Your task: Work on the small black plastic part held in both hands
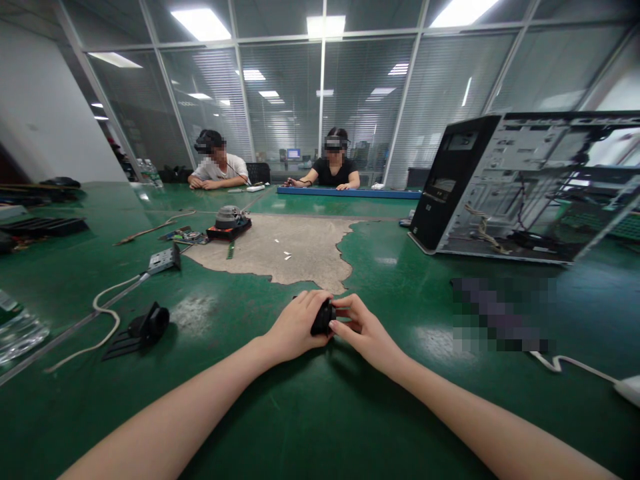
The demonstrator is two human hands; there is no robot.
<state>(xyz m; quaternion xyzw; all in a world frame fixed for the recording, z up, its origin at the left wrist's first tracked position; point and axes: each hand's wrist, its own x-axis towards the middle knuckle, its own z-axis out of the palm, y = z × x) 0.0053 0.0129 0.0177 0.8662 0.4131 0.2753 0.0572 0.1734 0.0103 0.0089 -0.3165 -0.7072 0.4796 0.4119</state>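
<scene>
A small black part is held just above the green table in front of me; my fingers cover much of it, and I cannot make out its kind. My left hand is wrapped around it from the left. From the right, the thumb and fingertips of my right hand pinch its end. Off to the left lies a black plastic piece with a round opening and flat prongs.
An opened computer tower stands at the right. A heatsink with fan sits on the worn table patch. A metal bracket, a pale cable and a clear bottle lie left. Two people sit across the table.
</scene>
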